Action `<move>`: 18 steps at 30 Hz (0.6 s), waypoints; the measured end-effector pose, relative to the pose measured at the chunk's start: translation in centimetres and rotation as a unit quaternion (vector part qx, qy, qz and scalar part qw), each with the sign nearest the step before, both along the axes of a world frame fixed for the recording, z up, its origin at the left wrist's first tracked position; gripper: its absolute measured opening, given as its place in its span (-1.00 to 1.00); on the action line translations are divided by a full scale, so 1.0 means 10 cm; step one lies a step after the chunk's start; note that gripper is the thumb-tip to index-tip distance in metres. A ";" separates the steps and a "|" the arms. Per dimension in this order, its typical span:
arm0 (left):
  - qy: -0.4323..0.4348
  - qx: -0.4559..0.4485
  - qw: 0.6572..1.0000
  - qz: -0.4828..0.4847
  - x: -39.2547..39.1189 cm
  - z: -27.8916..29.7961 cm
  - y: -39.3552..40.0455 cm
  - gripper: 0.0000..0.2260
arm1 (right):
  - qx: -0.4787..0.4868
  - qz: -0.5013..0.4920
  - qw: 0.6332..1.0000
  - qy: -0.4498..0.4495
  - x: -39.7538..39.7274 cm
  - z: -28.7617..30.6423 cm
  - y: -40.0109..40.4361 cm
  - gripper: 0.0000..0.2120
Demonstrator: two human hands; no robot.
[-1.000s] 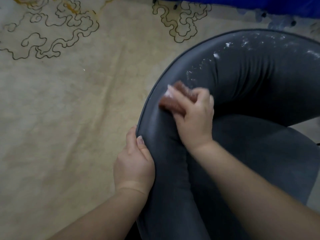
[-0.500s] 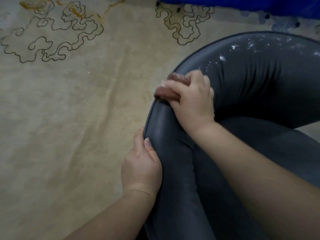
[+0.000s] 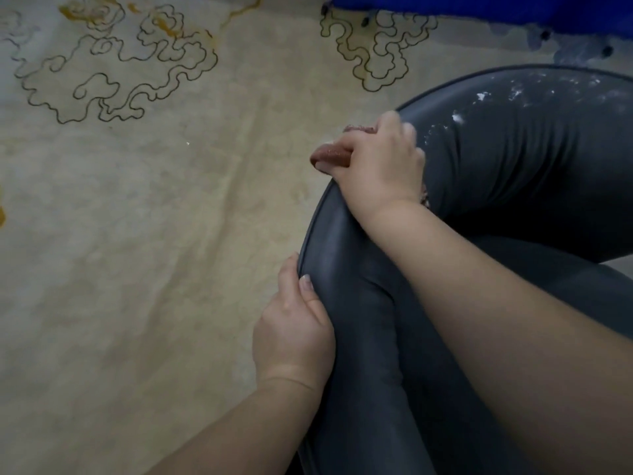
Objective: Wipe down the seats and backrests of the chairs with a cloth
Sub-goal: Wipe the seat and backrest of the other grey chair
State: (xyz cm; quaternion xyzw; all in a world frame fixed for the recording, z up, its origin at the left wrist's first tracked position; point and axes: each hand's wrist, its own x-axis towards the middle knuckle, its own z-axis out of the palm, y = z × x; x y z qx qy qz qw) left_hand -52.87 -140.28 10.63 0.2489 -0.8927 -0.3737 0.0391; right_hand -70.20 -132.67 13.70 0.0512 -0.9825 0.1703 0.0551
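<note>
Right hand (image 3: 380, 166) grip clenched on brown cloth (image 3: 330, 156) at chair backrest (image 3: 513, 159) rim, left hand (image 3: 294, 334) gripping edge

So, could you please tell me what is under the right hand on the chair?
A reddish-brown cloth sticks out beneath the right hand, pressed on the backrest rim. Most of the cloth is covered.

The floor is covered by a beige carpet (image 3: 144, 241) patterned with dark scrolling outlines and yellow patches; blue fabric (image 3: 496, 8) is seen at the far edge.
</note>
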 end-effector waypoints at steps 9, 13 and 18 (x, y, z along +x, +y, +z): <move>-0.014 0.004 1.000 -0.002 -0.01 0.00 -0.02 -0.62 | -0.102 0.045 0.992 0.054 0.54 -0.20 0.33 -0.68; 0.001 0.001 1.000 -0.008 0.01 -0.03 -0.01 -0.58 | -0.197 -0.115 0.971 0.067 0.01 -0.27 0.52 -0.63; 0.011 0.002 1.000 -0.011 0.00 -0.04 -0.02 -0.58 | -0.248 -0.070 0.963 0.078 0.75 -0.48 0.37 -0.55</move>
